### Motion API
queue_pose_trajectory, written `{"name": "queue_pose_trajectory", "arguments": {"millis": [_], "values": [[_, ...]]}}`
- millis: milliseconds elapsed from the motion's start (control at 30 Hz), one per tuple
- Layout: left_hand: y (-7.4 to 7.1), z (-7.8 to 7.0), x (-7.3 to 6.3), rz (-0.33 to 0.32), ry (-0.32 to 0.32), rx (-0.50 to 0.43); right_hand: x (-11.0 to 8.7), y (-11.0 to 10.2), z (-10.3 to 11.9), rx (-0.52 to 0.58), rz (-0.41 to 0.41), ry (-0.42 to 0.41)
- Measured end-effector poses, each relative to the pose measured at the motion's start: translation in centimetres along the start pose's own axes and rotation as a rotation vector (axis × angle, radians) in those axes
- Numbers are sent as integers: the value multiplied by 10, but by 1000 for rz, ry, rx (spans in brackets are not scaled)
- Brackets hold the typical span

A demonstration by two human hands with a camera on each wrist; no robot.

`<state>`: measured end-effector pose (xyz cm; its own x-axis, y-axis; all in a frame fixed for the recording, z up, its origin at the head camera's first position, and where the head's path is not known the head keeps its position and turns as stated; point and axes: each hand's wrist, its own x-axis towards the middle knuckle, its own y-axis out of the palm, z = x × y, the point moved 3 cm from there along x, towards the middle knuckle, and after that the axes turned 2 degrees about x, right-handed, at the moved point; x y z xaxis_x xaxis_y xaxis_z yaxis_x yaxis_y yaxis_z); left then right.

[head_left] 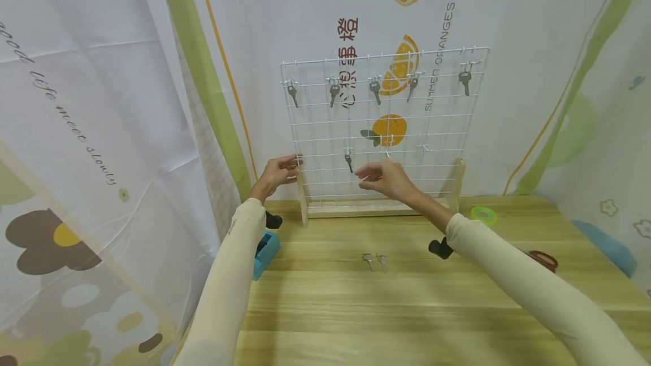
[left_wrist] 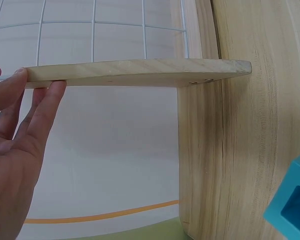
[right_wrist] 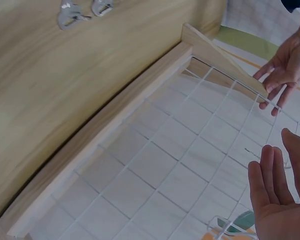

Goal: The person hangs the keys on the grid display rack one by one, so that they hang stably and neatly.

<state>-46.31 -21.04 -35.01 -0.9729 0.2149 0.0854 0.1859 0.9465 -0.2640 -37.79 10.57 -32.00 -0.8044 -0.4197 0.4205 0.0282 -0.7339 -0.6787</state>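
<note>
A white wire grid rack [head_left: 356, 59] stands upright on a wooden base [head_left: 376, 208]. My left hand [head_left: 277, 174] grips its left edge, thumb in front and fingers behind, at the tip of the wooden upright [left_wrist: 140, 72]. A key [head_left: 348, 161] hangs from a lower hook on the grid. Just right of that key is my right hand [head_left: 386, 179], its fingers extended, thumb apart and nothing held. Several more keys hang along the top row, among them one at the far right [head_left: 465, 81]. Two loose keys [head_left: 368, 261] lie on the table.
A blue tape dispenser [head_left: 265, 256] stands at the table's left edge. Toward the right lie a green tape roll [head_left: 484, 215] and scissors with reddish handles [head_left: 543, 261]. Bare hooks [head_left: 424, 147] sit on the lower grid. Printed curtains [head_left: 534, 44] surround the table.
</note>
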Motion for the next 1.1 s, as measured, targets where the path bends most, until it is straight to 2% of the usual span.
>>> {"name": "queue_pose_trajectory", "arguments": {"millis": [400,567,767,1100], "values": [[-1,0,1,-5,-11,-12,-33,19,-22,15,83,-35],[-1,-1,1,-3,-16,-13,-45,32,-34,23,108,-66],[-1,1,1,0,-16,-8,-60,50,-50,35,149,-54],[0,0,2,-1,-9,-11,-80,80,-65,69,228,-78]]}}
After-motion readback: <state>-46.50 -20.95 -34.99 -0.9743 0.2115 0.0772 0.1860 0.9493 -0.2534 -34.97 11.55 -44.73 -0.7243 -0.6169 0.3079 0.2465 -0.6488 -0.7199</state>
